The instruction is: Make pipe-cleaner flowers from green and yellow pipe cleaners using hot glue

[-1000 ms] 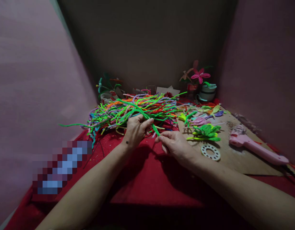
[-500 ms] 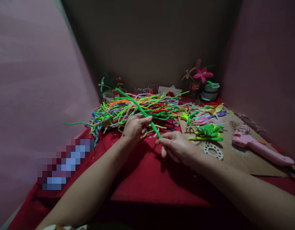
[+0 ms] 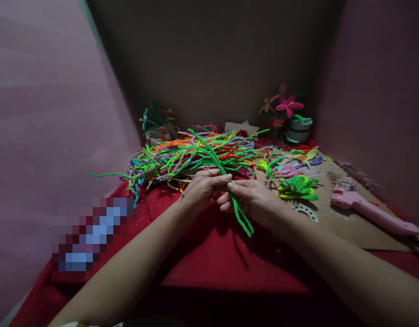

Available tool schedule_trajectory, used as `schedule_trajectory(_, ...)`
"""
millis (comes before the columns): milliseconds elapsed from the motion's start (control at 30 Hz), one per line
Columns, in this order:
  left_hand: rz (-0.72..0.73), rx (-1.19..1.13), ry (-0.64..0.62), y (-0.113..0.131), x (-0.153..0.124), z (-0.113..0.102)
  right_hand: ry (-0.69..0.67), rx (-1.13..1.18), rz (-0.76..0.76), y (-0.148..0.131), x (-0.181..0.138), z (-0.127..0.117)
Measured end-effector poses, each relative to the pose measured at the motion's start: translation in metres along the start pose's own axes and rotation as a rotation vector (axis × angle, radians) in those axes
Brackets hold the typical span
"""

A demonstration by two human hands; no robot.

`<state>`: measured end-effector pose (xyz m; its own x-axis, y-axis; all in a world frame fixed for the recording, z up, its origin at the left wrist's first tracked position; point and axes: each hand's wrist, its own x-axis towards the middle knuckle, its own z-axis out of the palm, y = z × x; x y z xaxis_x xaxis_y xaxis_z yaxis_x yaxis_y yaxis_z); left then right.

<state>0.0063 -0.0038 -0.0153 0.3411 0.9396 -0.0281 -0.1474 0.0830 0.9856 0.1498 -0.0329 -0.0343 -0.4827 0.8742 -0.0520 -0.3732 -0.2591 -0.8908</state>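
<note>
Green pipe cleaners run diagonally between my two hands, above the red cloth. My left hand pinches them near their middle, with their upper ends reaching over the pile. Right beside it, my right hand closes on the same strands, fingertips almost touching the left ones. Below the fingers the green strands hang toward me and spread slightly into a narrow loop or pair. Just behind my hands lies a large heap of multicoloured pipe cleaners.
On the right, a brown board carries a pink glue gun, green pipe-cleaner leaves and a white ring with holes. Behind stand a pink flower and a pale pot. Red cloth covers the table.
My hands have come together, the left shifting right and slightly down. The green pipe cleaners have slid toward me, so more of their lower ends now hangs below the fingers.
</note>
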Motion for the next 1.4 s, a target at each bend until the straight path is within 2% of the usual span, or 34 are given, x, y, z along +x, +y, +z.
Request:
schedule_trajectory(100,-0.024,0.031,-0.019,-0.004,-0.001,0.001,0.084,0.014,-0.039,0.003,0.005,-0.001)
schedule_trajectory(333,0.001,0.026,0.047,-0.001,0.002,-0.002,0.138,-0.074,-0.052,-0.002,0.007,0.001)
schedule_trajectory(533,0.004,0.013,0.034,0.001,0.001,0.001,0.188,-0.161,-0.156,0.0,0.006,0.002)
schedule_trajectory(733,0.164,0.094,0.074,0.002,-0.004,0.008,0.276,-0.08,-0.152,-0.004,0.007,-0.001)
schedule_trajectory(867,0.223,0.127,0.048,0.001,-0.005,0.008,0.284,-0.052,-0.13,-0.004,0.011,-0.009)
schedule_trajectory(933,0.275,0.269,0.001,0.002,-0.004,0.006,0.274,-0.057,-0.136,-0.003,0.012,-0.011)
schedule_trajectory(1033,0.439,0.632,-0.031,0.002,-0.002,0.001,0.265,-0.094,-0.119,-0.003,0.011,-0.012)
schedule_trajectory(1133,0.623,0.945,0.008,0.001,-0.002,-0.004,0.276,-0.124,-0.102,-0.006,0.009,-0.011)
schedule_trajectory(1267,0.842,1.345,0.126,0.005,-0.004,-0.006,0.252,-0.271,-0.121,-0.009,0.007,-0.011)
schedule_trajectory(1333,0.943,1.508,0.116,0.009,-0.005,-0.006,0.229,-0.355,-0.142,-0.009,0.005,-0.011)
schedule_trajectory(1400,0.975,1.627,0.06,0.012,-0.006,-0.006,0.239,-0.423,-0.158,-0.01,0.003,-0.01)
